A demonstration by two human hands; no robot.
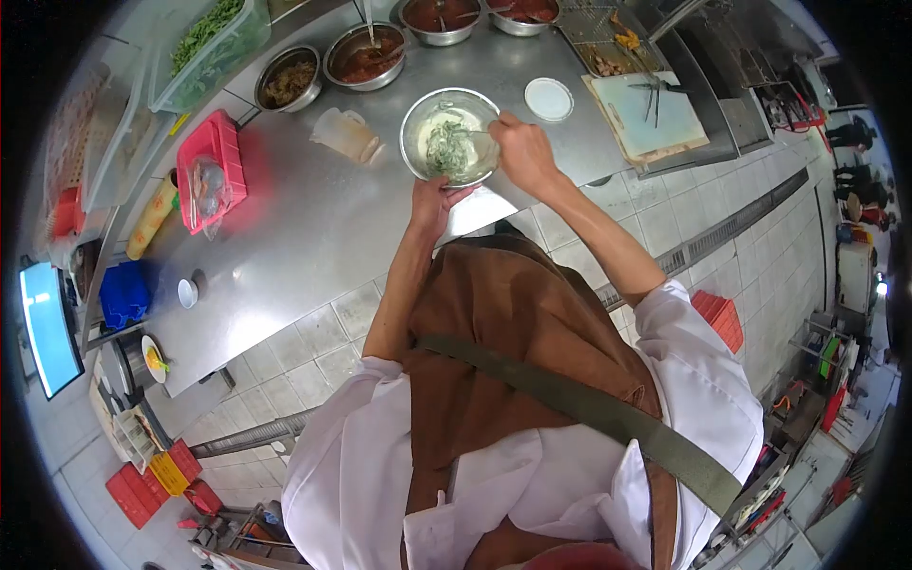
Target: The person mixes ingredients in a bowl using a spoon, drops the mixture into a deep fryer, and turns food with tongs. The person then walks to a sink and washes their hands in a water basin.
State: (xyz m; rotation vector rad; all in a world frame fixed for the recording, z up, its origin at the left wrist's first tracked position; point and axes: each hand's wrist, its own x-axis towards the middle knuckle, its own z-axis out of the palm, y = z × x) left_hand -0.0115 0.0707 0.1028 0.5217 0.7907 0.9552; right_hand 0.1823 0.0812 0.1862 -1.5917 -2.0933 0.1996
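A steel mixing bowl sits near the front edge of the metal worktop. Inside it is a creamy white mixture with chopped green herbs through it. My left hand grips the near side of the bowl, fingers at its rim and wall. Closed over the right rim, my right hand holds a thin metal utensil that reaches into the mixture; its working end is hidden there. To the left of the bowl stands a clear plastic jug. A round white lid lies to the right.
Several steel bowls with red or brown sauces line the back, among them a sauce bowl. At right, tongs lie on a white cutting board. A pink basket and a small white cup stand at left.
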